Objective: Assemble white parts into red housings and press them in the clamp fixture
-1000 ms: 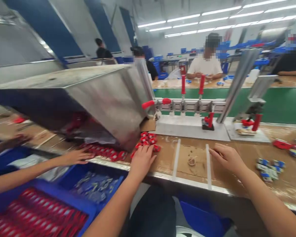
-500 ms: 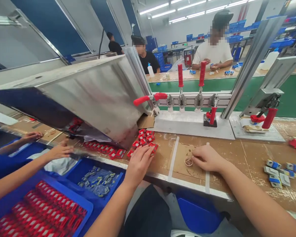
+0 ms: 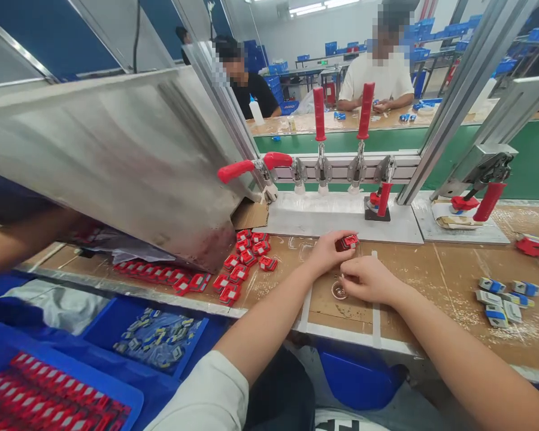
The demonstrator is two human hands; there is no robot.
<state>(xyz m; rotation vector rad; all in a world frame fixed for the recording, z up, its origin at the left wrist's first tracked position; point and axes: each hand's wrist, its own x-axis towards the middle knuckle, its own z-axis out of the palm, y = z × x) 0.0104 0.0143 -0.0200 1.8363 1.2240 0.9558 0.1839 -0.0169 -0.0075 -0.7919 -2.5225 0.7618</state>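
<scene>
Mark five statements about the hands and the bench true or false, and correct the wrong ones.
1. The left hand holds a red piece. True.
2. Two red clamp handles point upward. True.
3. The right hand grips one of those handles. False: it is low over the bench, close to a small round item.
4. The cluster of blue-and-white blocks lies between the two hands. False: it lies to the right of the right forearm.
5. A blue bin at the lower left holds red parts in rows. True.
</scene>
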